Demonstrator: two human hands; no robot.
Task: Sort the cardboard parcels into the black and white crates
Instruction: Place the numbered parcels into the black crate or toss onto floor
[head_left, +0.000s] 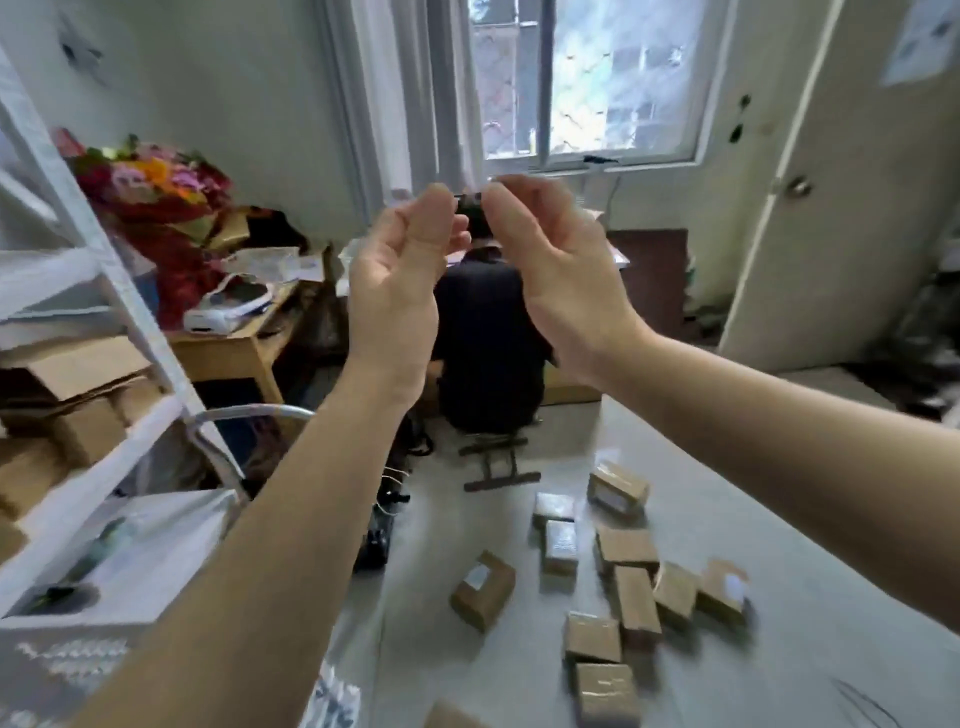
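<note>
The person's left hand (397, 275) and right hand (553, 270) are raised side by side at chest height, well above the work, palms half turned toward each other and fingers curled so that the fingertips nearly meet. Something small and dark shows between the tips, but it is blurred and lies in line with a seated person (488, 332) behind, so it cannot be told whether either hand pinches anything. Neither hand holds a parcel.

The sorting step seems not yet begun, or paused between picks. The cardboard parcels (627, 546) lie loose and low to the right, most of them bunched close or touching, and one lone parcel (482, 590) sits apart to their left. No black or white crates are in view, so the next move likely calls for lowering a hand to a parcel at the edge of the bunch, and for turning the head to find the crates.

The parcels rest on a pale grey surface (810, 519) that reads as the floor, since the seated person's stool (496, 462) stands on it too. To the left is a white shelf rack (130, 291) carrying plain cardboard boxes (78, 415); beyond it, a wooden desk (244, 348) bears a flower bouquet (156, 182). A window (618, 78) lights the far wall, and a door (841, 208) stands at the right.
</note>
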